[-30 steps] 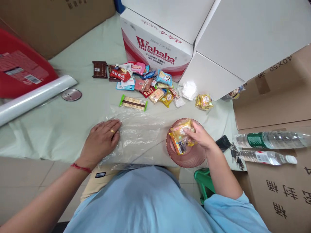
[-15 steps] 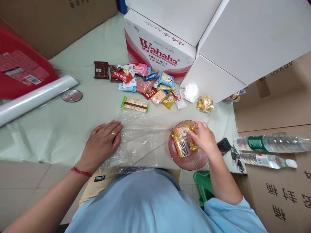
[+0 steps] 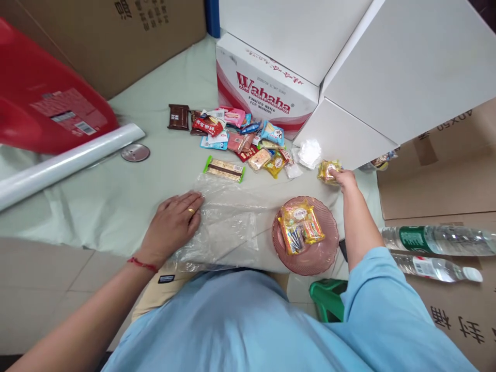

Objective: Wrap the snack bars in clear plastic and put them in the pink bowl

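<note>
My left hand [image 3: 172,222] lies flat, fingers stretched out, on the left edge of a clear plastic sheet [image 3: 228,227]. At the far right, my right hand [image 3: 344,179] has its fingers closed on a yellow snack packet [image 3: 327,170] by the white boxes. Its fingertips are partly hidden. Nearer my body stands a pink ribbed glass plate [image 3: 310,262] holding several yellow-wrapped snacks [image 3: 299,213]. A wafer bar in a green-ended wrapper [image 3: 225,169] rests just beyond the sheet. Behind it spreads a pile of mixed wrapped snacks [image 3: 236,139].
A Wahaha carton [image 3: 267,93] and white boxes [image 3: 356,129] border the back. On the left are a red jug [image 3: 58,98], a plastic film roll [image 3: 73,163] and a round metal lid [image 3: 135,152]. Water bottles [image 3: 437,240] lie on the right; a green stool [image 3: 327,297] is below.
My right hand has left the snacks on the pink plate and moved away from my body to the yellow packet by the boxes. My left hand stays on the sheet. The view has shifted slightly.
</note>
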`<move>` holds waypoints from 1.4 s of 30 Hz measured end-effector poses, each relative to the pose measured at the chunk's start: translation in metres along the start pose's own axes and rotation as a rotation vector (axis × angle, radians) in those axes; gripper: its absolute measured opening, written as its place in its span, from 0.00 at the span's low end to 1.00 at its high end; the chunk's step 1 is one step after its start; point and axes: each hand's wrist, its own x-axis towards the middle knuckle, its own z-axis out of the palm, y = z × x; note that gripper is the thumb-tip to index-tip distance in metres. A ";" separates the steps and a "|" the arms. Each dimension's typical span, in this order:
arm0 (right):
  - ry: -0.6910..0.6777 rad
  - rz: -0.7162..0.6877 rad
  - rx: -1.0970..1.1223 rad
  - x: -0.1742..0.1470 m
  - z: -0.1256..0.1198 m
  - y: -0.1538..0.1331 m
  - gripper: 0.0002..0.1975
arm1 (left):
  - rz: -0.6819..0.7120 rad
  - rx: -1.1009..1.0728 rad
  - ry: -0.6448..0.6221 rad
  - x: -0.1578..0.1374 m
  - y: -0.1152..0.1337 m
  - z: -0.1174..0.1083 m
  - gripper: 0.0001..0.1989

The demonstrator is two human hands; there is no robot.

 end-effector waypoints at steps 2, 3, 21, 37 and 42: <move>0.036 0.029 -0.057 -0.004 0.005 -0.004 0.16 | 0.006 0.005 0.001 0.000 0.000 -0.001 0.23; 0.060 0.033 -0.091 -0.006 0.006 -0.006 0.17 | 0.006 0.007 0.001 0.000 0.000 -0.001 0.23; -1.017 -0.443 -0.124 -0.215 -0.118 -0.031 0.25 | 0.021 0.102 0.020 0.002 0.003 -0.002 0.22; -1.086 -0.738 -0.300 -0.215 -0.076 -0.012 0.25 | 0.031 0.093 0.039 0.002 0.003 -0.001 0.22; -1.271 -0.707 -0.196 -0.202 -0.074 -0.006 0.23 | 0.026 0.092 0.033 0.002 0.004 -0.002 0.22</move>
